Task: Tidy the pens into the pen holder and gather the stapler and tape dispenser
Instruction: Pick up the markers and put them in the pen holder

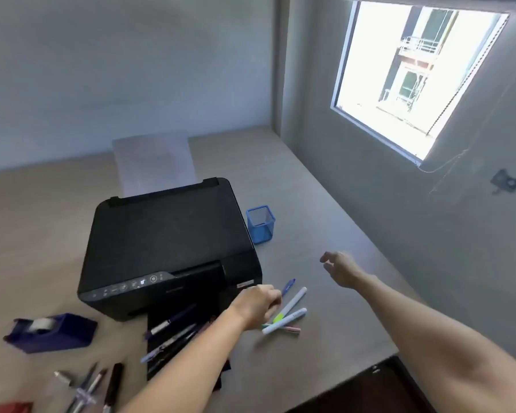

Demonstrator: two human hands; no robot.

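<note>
A blue mesh pen holder (pixel 260 223) stands empty on the desk, right of the printer. My left hand (pixel 258 305) is closed over a small cluster of pastel highlighters (pixel 289 314), with a blue pen (pixel 288 286) just beyond its knuckles; whether it grips one is unclear. My right hand (pixel 338 268) hovers above the desk between the highlighters and the holder, fingers loosely apart and holding nothing. More pens (pixel 172 335) lie on the printer's black output tray. Several others (pixel 93 389) lie at the near left. A dark blue tape dispenser (pixel 52 332) sits left. A red object (pixel 6 408), perhaps the stapler, shows at the bottom-left corner.
A black printer (pixel 167 242) fills the middle of the wooden desk (pixel 325 222), with a translucent paper support (pixel 154 162) behind it. A grey wall with a bright window (pixel 405 79) borders the desk on the right. The desk's near right corner (pixel 393 353) drops to dark floor.
</note>
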